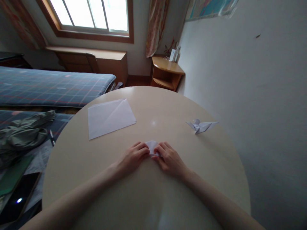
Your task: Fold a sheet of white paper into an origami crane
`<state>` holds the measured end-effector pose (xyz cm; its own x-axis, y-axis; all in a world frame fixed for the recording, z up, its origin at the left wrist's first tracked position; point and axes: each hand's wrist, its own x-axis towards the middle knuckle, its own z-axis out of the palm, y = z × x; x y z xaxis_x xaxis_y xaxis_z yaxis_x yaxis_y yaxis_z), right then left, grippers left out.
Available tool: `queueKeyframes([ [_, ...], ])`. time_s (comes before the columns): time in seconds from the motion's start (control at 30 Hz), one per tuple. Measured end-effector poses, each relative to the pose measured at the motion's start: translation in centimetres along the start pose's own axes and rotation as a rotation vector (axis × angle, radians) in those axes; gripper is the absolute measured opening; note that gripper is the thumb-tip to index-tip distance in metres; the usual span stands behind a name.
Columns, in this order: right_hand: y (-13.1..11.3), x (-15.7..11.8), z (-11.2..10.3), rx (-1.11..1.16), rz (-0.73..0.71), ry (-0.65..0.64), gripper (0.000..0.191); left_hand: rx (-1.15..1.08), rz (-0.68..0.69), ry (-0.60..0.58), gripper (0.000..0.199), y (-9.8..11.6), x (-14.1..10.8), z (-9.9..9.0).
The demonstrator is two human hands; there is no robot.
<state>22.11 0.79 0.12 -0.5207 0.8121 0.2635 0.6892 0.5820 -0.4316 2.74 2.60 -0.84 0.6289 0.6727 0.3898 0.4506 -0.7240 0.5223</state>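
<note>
Between my hands, low over the middle of the round table, is a small folded piece of white paper (151,145). My left hand (136,155) grips its left side with curled fingers. On the right side, my right hand (169,158) pinches the paper near its lower edge. The fingers hide much of its shape. To the right lies a finished white paper crane (199,126), apart from both hands. A stack of white paper sheets (111,117) rests at the upper left of the table.
The round cream table (153,195) stands close to a white wall (271,111) on the right. At left are a plaid mattress (55,88), a grey-green cloth (24,134), a pen (52,137) and a dark phone (20,198). A corner shelf (168,65) stands beyond the table.
</note>
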Motion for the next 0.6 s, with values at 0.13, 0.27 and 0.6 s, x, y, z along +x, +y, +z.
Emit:
queueKeyframes([
  [0.13, 0.15, 0.00, -0.09, 0.000, 0.008, -0.032, 0.003, -0.026, -0.038, 0.000, 0.018, 0.09, 0.02, 0.16],
  [0.27, 0.19, -0.04, 0.05, -0.008, 0.089, 0.000, 0.006, -0.012, -0.070, -0.037, 0.016, 0.50, 0.05, -0.01],
  [0.6, -0.12, 0.20, 0.12, 0.073, 0.219, 0.003, 0.011, -0.037, -0.176, -0.047, 0.010, 0.47, 0.39, -0.04],
])
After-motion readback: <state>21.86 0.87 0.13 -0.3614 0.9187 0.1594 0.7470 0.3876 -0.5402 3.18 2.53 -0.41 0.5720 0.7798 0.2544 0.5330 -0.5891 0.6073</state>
